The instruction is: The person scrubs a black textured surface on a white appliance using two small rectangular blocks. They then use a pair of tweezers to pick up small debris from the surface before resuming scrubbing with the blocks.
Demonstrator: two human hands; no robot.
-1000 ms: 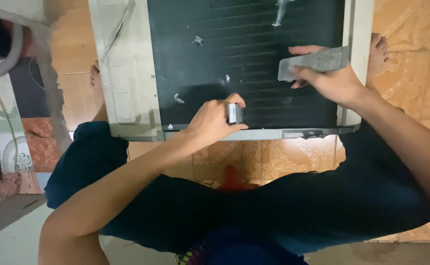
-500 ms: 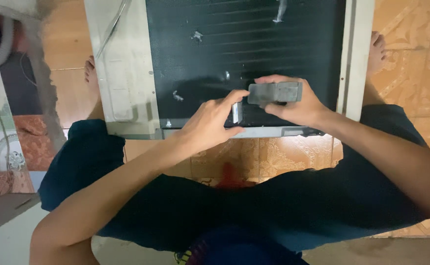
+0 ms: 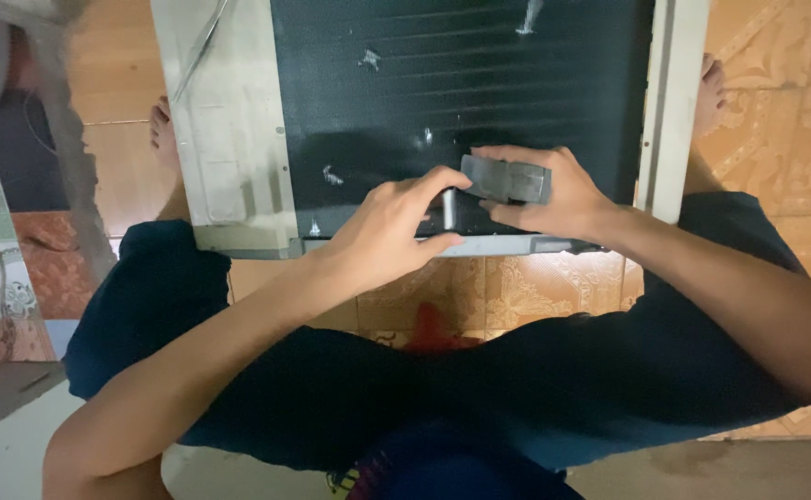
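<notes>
Both hands meet at the near edge of the dark finned panel (image 3: 461,83): the right hand (image 3: 553,199) grips a grey block (image 3: 505,179), the left hand (image 3: 391,231) pinches a small metal piece (image 3: 449,209) just beside it.

Dim warm indoor light, soft shadows below the arms, mild blur, grainy dark areas, edges slightly stretched
</notes>
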